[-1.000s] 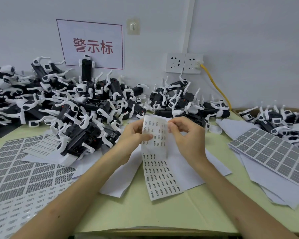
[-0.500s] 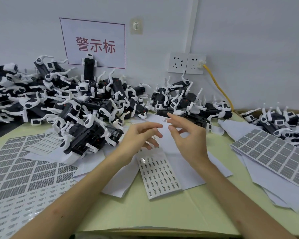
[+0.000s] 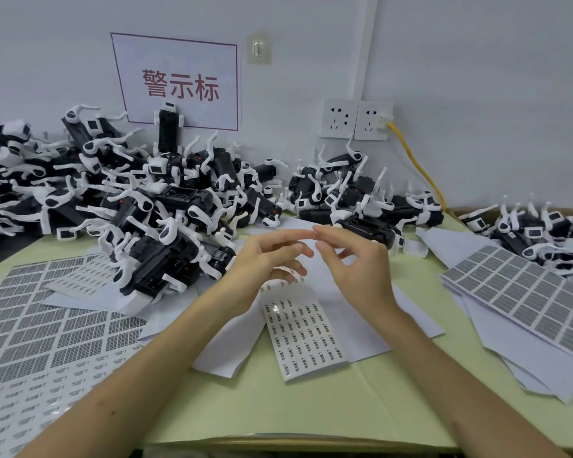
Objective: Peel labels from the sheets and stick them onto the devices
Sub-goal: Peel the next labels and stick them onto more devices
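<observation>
Label sheet [image 3: 303,335] reads blurry (left hand [image 3: 262,261] hides its top).

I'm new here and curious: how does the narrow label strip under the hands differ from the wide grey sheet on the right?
The narrow strip carries tiny, widely spaced labels; the wide grey sheet has bigger rectangles packed tight. The narrow strip's top looks partly bare; the wide grey sheet looks full where visible. Both lie on white paper.
</observation>
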A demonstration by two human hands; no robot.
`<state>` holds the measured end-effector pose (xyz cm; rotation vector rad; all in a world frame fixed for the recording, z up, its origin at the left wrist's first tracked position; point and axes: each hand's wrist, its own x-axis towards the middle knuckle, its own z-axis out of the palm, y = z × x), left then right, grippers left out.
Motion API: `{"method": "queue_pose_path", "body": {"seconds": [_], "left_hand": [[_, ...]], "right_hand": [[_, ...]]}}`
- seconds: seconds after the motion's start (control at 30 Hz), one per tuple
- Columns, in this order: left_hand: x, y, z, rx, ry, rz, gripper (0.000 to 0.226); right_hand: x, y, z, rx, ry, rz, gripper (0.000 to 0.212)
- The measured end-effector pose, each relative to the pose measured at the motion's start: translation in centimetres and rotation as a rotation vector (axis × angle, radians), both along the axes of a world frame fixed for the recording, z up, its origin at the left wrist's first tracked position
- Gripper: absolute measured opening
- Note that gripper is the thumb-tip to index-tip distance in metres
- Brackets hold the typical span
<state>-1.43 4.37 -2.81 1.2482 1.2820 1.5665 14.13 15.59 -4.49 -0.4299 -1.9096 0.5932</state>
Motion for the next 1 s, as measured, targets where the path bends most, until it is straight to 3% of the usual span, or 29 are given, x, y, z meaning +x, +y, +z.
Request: {"method": "queue_pose_path", "body": {"seconds": [0.33, 0.67, 0.83, 0.9, 1.0], "left_hand": [[0.2, -0.1, -0.1, 0.001, 0.028, -0.015, 0.027], [0.2, 0.1, -0.3, -0.003, 0.085, 0.005, 0.031], [0.0, 0.5, -0.4, -0.048, 0.1, 0.095, 0.034], [-0.3, 0.4, -0.4, -0.064, 0.081, 0.132, 0.03], [-0.4, 0.4, -0.3, -0.071, 0.065, 0.15, 0.025]], "right_hand": [[0.1, -0.3, 0.6, -0.029, 0.04, -0.026, 0.005], [0.1, -0.2, 0.7, -0.002, 0.02, -0.086, 0.009], [1.0, 1.2, 1.5, -0.06, 0.168, -0.196, 0.007], [1.8, 2.4, 1.9, -0.134, 0.175, -0.274, 0.024], [2.7, 4.4, 1.8, -0.329, -0.041, -0.414, 0.076]]}}
